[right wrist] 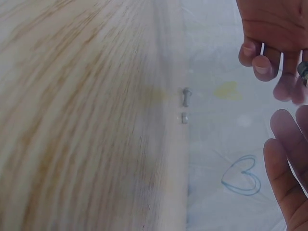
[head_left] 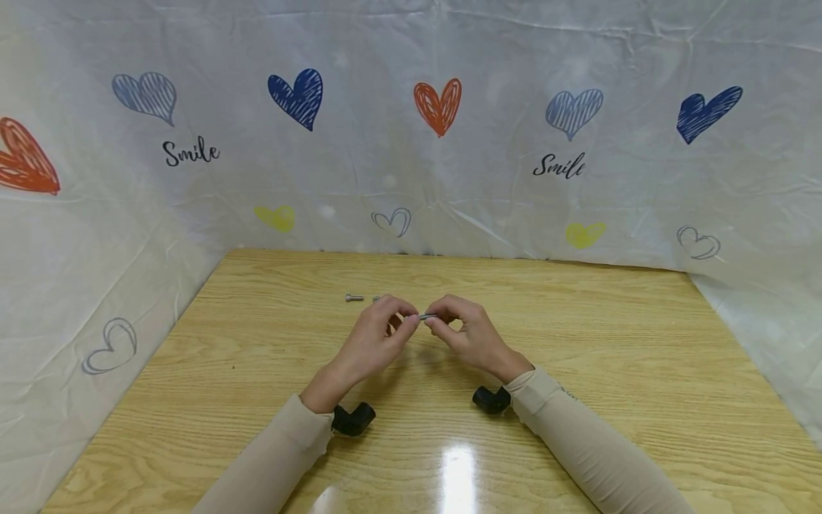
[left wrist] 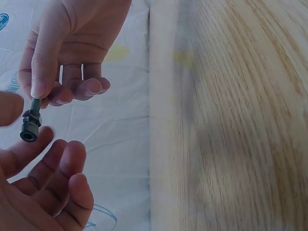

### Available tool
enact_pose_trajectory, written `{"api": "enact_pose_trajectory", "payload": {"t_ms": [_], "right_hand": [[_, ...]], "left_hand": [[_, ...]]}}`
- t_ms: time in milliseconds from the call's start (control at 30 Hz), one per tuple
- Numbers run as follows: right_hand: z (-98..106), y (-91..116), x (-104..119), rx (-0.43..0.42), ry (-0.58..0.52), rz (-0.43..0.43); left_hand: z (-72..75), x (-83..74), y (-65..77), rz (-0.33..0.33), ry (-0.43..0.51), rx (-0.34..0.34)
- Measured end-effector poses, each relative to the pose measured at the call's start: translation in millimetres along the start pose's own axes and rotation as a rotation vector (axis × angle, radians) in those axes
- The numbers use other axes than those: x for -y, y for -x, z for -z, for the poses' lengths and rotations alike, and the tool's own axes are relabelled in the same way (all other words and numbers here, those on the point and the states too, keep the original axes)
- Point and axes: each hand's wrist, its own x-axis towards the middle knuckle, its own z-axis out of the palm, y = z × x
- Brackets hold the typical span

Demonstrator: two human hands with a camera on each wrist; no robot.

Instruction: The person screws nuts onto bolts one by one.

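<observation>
A dark metal socket-head bolt point(left wrist: 29, 132) is held between the two hands above the table, with a nut point(left wrist: 32, 116) on its shank near the head. My right hand point(head_left: 470, 334) pinches the threaded end between thumb and index finger. The thumb and index finger of my left hand point(head_left: 379, 332) curl around the head end, one on each side of it in the left wrist view. Its other fingers point(left wrist: 65, 163) are loosely bent. From the right wrist, only a bit of the bolt point(right wrist: 303, 70) shows at the right edge.
Another bolt point(head_left: 354, 298) lies on the wooden table point(head_left: 578, 321) behind the left hand. Next to it is a small nut point(head_left: 376, 299), partly covered by that hand in the head view. A white cloth point(head_left: 488, 193) printed with hearts hangs behind the table.
</observation>
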Motion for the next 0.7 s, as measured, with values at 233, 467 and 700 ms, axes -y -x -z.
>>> {"api": "enact_pose_trajectory", "payload": {"t_ms": [233, 467, 700], "right_hand": [[-0.4, -0.1, 0.5, -0.005, 0.003, -0.019], [-0.6, -0.2, -0.6, -0.003, 0.006, -0.023], [-0.2, 0.0, -0.9, 0.002, 0.008, -0.014]], "left_hand": [[-0.1, -0.6, -1.6, -0.067, 0.005, -0.026], [-0.9, -0.2, -3.0, -0.085, 0.0, -0.025], [0.3, -1.2, -1.1, -0.012, 0.003, 0.026]]}}
